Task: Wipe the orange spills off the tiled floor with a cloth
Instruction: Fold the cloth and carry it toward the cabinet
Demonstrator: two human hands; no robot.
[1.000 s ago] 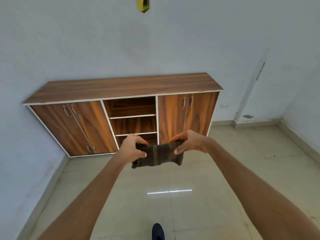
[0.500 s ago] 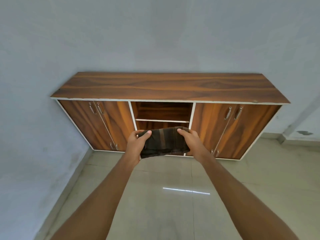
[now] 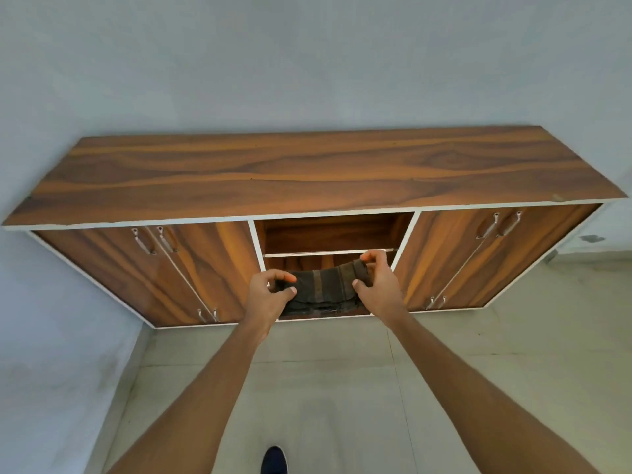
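A dark brown folded cloth (image 3: 323,286) with lighter stripes is stretched between my two hands in front of the cabinet's open middle section. My left hand (image 3: 266,295) pinches its left end with curled fingers. My right hand (image 3: 378,285) pinches its right end, held slightly higher. The pale tiled floor (image 3: 325,388) below shows no orange spill in this view.
A long wooden cabinet (image 3: 307,176) stands against the grey wall, with shut doors left (image 3: 164,268) and right (image 3: 478,258) and open shelves (image 3: 330,251) in the middle. A dark shoe tip (image 3: 273,460) shows at the bottom edge.
I have come closer to the cabinet, which now fills the view. Both hands carried the cloth forward to the open middle shelves, and the right end rose a little.
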